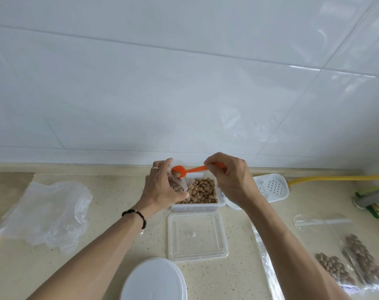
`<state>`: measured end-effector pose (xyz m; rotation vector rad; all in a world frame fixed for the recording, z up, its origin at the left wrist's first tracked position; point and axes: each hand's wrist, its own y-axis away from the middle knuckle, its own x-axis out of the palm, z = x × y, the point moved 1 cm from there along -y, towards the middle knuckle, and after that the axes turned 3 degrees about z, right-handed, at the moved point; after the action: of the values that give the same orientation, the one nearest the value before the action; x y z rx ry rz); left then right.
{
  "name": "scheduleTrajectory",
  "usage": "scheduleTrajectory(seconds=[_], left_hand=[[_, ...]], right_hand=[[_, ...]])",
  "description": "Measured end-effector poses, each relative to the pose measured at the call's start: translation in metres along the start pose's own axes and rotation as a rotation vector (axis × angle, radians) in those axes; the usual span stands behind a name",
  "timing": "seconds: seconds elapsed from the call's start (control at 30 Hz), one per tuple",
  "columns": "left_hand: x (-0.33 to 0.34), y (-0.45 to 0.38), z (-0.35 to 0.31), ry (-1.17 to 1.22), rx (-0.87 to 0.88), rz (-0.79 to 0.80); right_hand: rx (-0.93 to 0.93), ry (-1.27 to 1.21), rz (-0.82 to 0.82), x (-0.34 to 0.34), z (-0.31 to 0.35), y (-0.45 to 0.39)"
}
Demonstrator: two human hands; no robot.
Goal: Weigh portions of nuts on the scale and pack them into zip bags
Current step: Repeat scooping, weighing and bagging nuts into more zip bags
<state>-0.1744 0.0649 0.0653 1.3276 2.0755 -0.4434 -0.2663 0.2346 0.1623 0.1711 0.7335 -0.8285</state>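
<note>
The person is partway through the packing. At the right edge of the counter (pixel 110 234), two filled zip bags (pixel 355 263) of nuts already lie flat side by side, so at least two portions look finished. An empty zip bag (pixel 320 221) lies just behind them, waiting.

The current portion is in hand. The left hand (pixel 162 187) is closed around a small clear zip bag (pixel 179 185), holding its mouth up over the left end of the clear container (pixel 197 205) of nuts (pixel 202 190). Some nuts already seem to sit inside that bag, though the fingers hide most of it. The right hand (pixel 229 176) pinches the handle of an orange spoon (pixel 179 171), whose bowl carries a few nuts and is tipped right at the bag's opening.

The container remains well stocked, so many portions are probably left. Its square lid (pixel 197 236) lies near the person, beside a round white lid (pixel 154 280), with crumpled plastic wrap (pixel 45 213) to the left. No scale can be identified with certainty; a white object behind the right wrist may be part of one.
</note>
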Motion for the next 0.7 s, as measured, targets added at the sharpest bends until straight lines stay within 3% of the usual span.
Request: scheduleTrajectory(seconds=[0.4,0.6,0.7], left_hand=[[-0.029,0.028,-0.013,0.079,0.030,-0.047],[-0.038,0.059,-0.019,0.092,0.097,-0.052],[-0.037,0.074,-0.019,0.079,0.109,-0.026]], right_hand=[[-0.087,0.076,-0.041,-0.019,0.045,0.025],[-0.044,0.096,-0.145,-0.018,0.066,0.061],[0.113,-0.015,-0.310,-0.017,0.067,0.085]])
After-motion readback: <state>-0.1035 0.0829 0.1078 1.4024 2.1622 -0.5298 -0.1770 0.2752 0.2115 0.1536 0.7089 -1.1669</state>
